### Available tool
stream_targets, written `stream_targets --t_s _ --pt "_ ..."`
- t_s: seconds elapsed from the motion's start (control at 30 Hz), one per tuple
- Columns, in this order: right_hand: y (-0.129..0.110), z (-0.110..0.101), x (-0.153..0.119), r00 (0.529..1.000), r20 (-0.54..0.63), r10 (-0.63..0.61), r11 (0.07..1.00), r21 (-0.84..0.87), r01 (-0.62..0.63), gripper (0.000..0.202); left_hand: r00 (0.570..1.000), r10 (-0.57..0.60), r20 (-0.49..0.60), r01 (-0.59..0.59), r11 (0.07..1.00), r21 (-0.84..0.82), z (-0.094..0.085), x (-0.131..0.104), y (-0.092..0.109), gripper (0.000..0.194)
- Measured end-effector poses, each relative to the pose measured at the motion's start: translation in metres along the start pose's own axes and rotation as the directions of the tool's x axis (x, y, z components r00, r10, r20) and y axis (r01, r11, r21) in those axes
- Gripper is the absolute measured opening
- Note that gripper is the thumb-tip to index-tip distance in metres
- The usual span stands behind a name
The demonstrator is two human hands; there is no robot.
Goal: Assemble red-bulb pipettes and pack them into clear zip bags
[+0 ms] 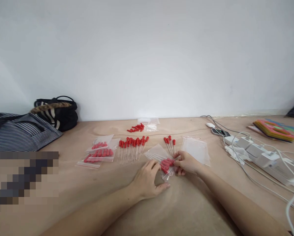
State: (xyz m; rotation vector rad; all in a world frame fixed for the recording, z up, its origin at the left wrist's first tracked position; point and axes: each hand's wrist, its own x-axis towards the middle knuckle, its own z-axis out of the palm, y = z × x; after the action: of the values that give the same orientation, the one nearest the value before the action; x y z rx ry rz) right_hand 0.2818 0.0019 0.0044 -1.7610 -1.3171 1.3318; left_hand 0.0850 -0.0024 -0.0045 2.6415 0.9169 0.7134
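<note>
A clear plastic bag [156, 152] holding several red-topped droppers lies between my hands, its red ends toward me. My left hand [147, 180] is at the bag's left side, thumb and fingers apart. My right hand [186, 162] has its fingers pinched at the bag's right edge, beside the red bulbs. Behind my left hand lies a row of loose droppers [133, 142] with red bulbs. Several more loose droppers [170, 141] lie behind the bag. Filled bags [101, 154] overlap on the left. Flat bags [196, 149] lie right of my right hand.
Loose red bulbs [136, 127] and thin clear tubes [150, 127] lie near the wall. A power strip [272, 164] with chargers and white cables runs along the right. Colored sheets [274, 130] are at the far right. A striped bag [24, 131] and black bag [63, 114] stand left.
</note>
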Motion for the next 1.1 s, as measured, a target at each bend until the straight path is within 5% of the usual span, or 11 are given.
stream_targets --t_s 0.2,0.33,0.5,0.8,1.1 --pt "0.002 0.002 -0.001 0.992 0.110 -0.055 0.998 0.005 0.055 0.012 1.000 -0.024 0.009 0.025 0.999 -0.044 0.002 0.009 -0.012 0.036" --pt "0.005 0.011 0.006 0.971 0.109 -0.211 0.977 0.006 0.212 0.018 0.994 -0.067 -0.084 0.066 0.998 -0.012 -0.001 0.010 -0.033 0.019" --pt "0.009 0.011 0.007 0.815 -0.001 -0.579 0.742 -0.414 0.527 0.025 0.990 -0.023 -0.140 0.031 0.998 0.060 -0.006 0.006 -0.041 0.012" --pt "0.011 0.023 0.008 0.676 -0.024 -0.737 0.462 -0.749 0.476 0.018 0.989 0.084 -0.123 -0.062 0.983 0.174 -0.001 0.004 -0.044 0.013" --pt "0.012 0.028 0.008 0.631 -0.087 -0.771 0.484 -0.724 0.491 0.013 0.996 0.044 -0.072 -0.023 0.963 0.268 -0.003 0.008 -0.037 0.018"
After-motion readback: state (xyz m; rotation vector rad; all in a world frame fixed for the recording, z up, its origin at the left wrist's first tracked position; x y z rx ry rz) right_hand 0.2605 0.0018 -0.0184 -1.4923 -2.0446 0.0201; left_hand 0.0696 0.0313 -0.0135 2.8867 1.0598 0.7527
